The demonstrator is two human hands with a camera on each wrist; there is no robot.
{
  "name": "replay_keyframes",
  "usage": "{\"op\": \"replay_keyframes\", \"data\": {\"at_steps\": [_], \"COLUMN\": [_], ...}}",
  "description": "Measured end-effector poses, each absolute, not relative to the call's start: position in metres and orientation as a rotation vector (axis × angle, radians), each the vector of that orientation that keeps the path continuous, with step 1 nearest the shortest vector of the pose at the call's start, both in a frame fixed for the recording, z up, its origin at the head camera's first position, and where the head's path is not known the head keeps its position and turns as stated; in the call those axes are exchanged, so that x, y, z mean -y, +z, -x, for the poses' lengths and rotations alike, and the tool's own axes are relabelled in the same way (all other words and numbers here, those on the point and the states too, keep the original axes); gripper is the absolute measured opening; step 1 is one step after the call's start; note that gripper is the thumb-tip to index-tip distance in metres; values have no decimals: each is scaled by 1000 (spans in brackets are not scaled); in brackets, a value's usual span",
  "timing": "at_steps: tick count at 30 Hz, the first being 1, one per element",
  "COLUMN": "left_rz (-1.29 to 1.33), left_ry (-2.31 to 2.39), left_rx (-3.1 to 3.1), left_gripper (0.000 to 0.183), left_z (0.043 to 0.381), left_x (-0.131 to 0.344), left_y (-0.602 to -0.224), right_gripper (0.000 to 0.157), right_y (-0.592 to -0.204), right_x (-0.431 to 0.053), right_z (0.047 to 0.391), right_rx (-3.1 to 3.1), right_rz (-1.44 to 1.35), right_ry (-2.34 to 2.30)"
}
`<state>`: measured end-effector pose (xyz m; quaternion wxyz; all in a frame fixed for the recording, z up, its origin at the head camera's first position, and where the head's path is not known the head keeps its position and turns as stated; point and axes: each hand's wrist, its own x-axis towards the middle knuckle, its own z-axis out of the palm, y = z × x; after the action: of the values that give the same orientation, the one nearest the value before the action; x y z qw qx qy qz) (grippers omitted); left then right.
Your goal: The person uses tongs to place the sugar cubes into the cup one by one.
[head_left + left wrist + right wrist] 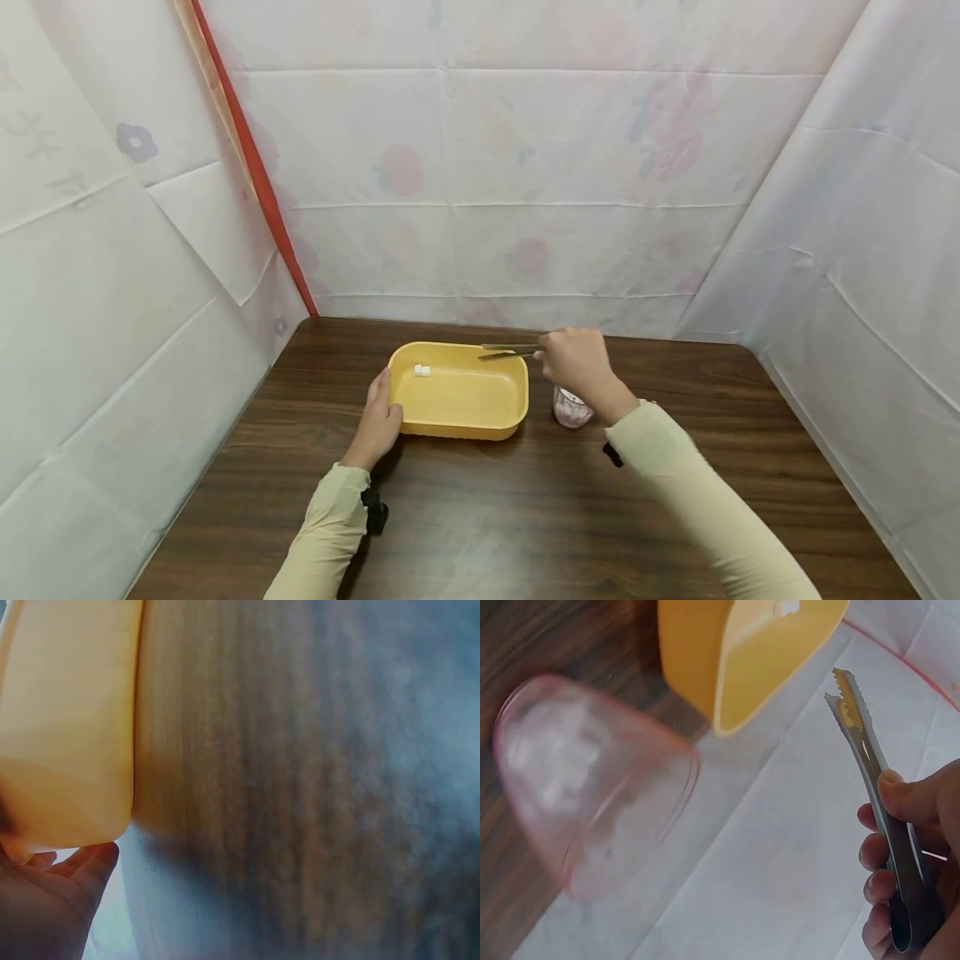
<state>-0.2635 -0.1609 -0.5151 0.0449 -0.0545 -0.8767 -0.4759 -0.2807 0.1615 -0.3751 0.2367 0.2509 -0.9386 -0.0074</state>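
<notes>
My left hand (377, 423) holds the left end of a yellow plastic basin (459, 432); in the left wrist view, fingers (96, 866) touch the basin's outer end. Two small white pieces (422, 371) lie together inside, near its left end. Metal tongs (889, 825) with toothed tips are in my right hand (579, 360), thumb on one arm and fingers curled round the other. The tips stand apart with nothing between them, above the basin's back right corner. Below the right hand stands a clear pink cup (572, 412) with whitish contents, partly hidden by the wrist.
Everything stands on a dark wood-grain table (480, 508). White patterned sheets (487, 167) hang behind it and on both sides, with a red strip (262, 183) at the back left corner.
</notes>
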Motion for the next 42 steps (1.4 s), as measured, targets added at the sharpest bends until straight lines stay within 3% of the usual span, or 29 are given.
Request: {"op": "replay_keyframes", "data": {"at_steps": [10,18,23,42], "left_rz": [178,180,181,184], "left_ry": [-1446,-1428,-1428,-1432], "left_rx": [2675,2677,2666,2678], "left_gripper": [68,68,67,68], "left_z": [264,264,264,265], "left_x": [161,159,159,156], "left_y": [-516,-517,-517,-519], "right_gripper": [29,50,52,52], "right_y": [-401,-420,-429,-450], "right_x": [-115,-85,-70,-54], "right_z": [294,301,309,314], "right_rx": [2581,2634,2703,2709], "right_rz": [-737,-768,-763,-715], "right_ry": [-76,-132,-162,-259]}}
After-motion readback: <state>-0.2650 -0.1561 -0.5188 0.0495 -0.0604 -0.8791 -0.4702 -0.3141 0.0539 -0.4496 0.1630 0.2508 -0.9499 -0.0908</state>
